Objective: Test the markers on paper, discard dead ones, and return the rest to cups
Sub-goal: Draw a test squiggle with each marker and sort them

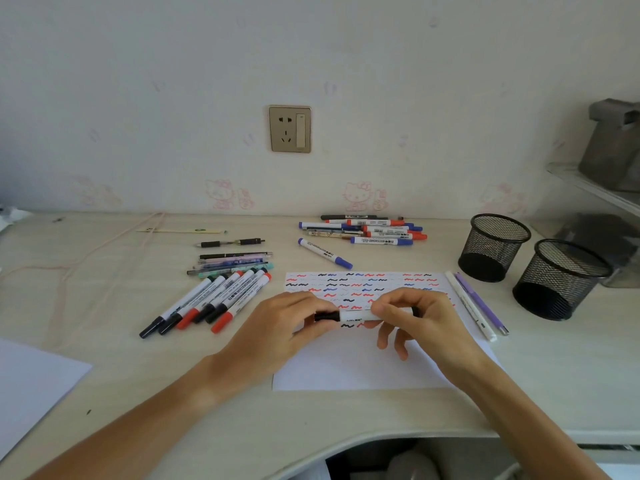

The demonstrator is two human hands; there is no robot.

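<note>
both hands hold one black-capped marker [360, 317] level, just above the paper [363, 368] at mid tabletop [138, 393]. left hand [280, 327] grip pinches the black cap end; right hand [415, 317] grip pinches the white barrel w/ thumb and forefinger, other fingers loosely curled below. paper's top half is covered w/ black, red and blue squiggles. left of paper: fanned group of black and red markers [207, 303]. behind paper: pile of blue and red markers [374, 230], one blue marker [325, 253] apart from it. two black mesh cups [493, 247] stand right of paper, near each other; two pens [478, 304] lie btw paper and cups.
</note>
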